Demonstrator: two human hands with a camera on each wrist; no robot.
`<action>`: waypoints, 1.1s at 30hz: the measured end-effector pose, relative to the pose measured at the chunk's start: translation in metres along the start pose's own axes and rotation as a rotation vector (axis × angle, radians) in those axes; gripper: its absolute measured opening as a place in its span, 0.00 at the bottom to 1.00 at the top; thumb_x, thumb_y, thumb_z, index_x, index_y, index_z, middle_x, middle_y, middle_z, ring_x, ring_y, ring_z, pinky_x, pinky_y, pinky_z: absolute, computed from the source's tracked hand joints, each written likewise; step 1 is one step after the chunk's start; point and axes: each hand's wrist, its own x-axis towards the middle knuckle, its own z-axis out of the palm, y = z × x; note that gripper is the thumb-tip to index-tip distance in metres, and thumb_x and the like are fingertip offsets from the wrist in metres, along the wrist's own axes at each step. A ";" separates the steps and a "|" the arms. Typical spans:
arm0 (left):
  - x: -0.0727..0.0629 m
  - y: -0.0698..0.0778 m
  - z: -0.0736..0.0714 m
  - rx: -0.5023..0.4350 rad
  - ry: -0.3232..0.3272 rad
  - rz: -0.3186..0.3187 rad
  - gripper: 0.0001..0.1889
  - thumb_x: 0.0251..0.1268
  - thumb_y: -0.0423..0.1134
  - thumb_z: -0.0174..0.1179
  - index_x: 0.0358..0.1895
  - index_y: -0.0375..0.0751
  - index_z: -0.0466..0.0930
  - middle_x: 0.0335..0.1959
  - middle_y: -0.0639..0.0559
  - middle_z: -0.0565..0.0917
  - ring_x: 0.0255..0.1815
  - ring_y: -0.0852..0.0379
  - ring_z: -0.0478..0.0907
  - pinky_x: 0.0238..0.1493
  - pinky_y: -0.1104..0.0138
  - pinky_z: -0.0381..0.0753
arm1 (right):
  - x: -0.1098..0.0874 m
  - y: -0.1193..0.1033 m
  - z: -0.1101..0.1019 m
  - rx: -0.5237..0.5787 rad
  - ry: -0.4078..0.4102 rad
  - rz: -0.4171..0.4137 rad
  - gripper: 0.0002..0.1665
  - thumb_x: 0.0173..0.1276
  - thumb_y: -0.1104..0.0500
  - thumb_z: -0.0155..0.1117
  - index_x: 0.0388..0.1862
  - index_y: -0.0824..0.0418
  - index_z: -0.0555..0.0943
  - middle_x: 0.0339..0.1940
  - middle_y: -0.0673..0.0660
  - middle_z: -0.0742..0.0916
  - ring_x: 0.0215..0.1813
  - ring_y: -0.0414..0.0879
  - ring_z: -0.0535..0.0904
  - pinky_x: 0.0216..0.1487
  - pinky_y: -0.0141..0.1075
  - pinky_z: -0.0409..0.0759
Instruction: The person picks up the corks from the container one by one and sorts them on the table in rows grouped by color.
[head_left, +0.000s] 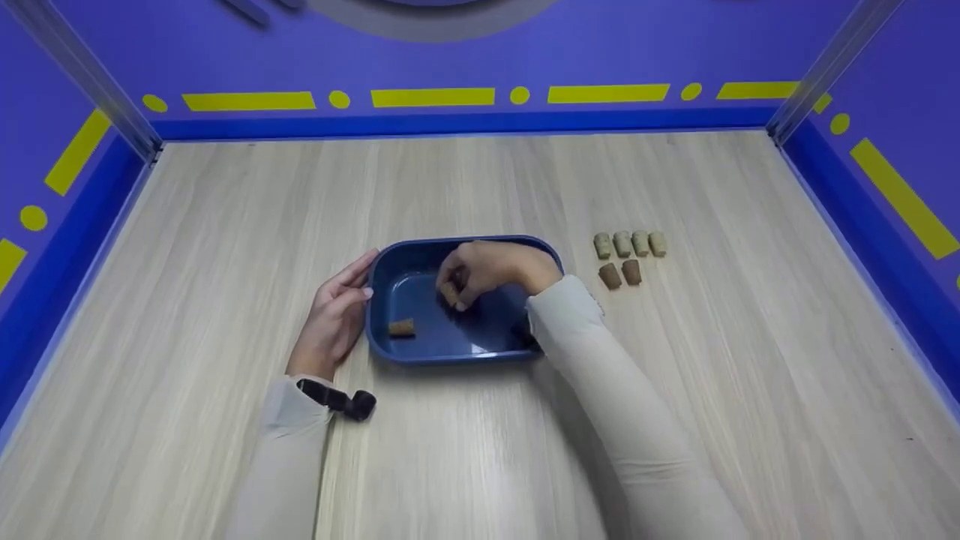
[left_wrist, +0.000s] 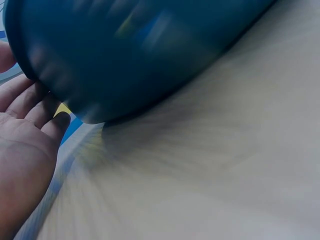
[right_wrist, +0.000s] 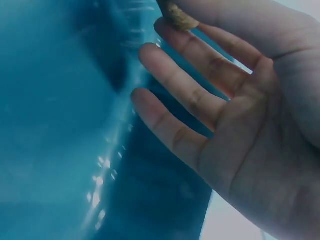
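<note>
A dark blue rectangular basin [head_left: 420, 358] rests on the table. My left hand [head_left: 334, 315] touches its left side, thumb tip at the rim and fingers fairly straight along the outer wall. In the left wrist view, that hand [left_wrist: 25, 130] lies beside the basin [left_wrist: 125, 60], which hides some fingertips. Inside the basin, my right hand [head_left: 484, 270] pinches a brown cork [head_left: 450, 292] between thumb and fingers. The right wrist view shows the cork's end [right_wrist: 180, 19] by the fingertips, the other fingers spread. Another brown cork [head_left: 402, 328] lies on its side in the basin's front left.
Right of the basin, several pale corks [head_left: 621, 244] form a row on the wooden table [head_left: 750, 360]. Two brown corks, one left [head_left: 610, 276] and one right [head_left: 631, 272], are in front of them. Purple-blue panels [head_left: 450, 64] with yellow marks enclose the table's back and sides.
</note>
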 end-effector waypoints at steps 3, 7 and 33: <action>0.000 0.000 0.000 0.009 0.001 -0.003 0.33 0.58 0.18 0.42 0.71 0.21 0.51 0.65 0.47 0.74 0.64 0.62 0.71 0.62 0.72 0.72 | -0.009 0.002 -0.007 0.028 0.007 -0.023 0.20 0.55 0.66 0.71 0.49 0.62 0.82 0.37 0.53 0.87 0.44 0.43 0.81 0.50 0.36 0.80; 0.000 0.000 0.001 0.021 0.010 -0.009 0.33 0.58 0.18 0.41 0.71 0.21 0.51 0.65 0.45 0.73 0.64 0.62 0.72 0.62 0.72 0.72 | -0.020 0.003 -0.016 0.032 0.044 -0.025 0.26 0.56 0.65 0.71 0.56 0.62 0.80 0.42 0.54 0.87 0.49 0.47 0.82 0.53 0.38 0.80; 0.001 0.000 0.000 0.001 -0.015 0.013 0.33 0.58 0.18 0.41 0.71 0.20 0.50 0.63 0.48 0.75 0.65 0.61 0.71 0.63 0.71 0.72 | -0.086 0.042 -0.039 0.065 0.283 -0.059 0.24 0.57 0.65 0.70 0.55 0.62 0.81 0.48 0.58 0.85 0.53 0.53 0.80 0.55 0.45 0.79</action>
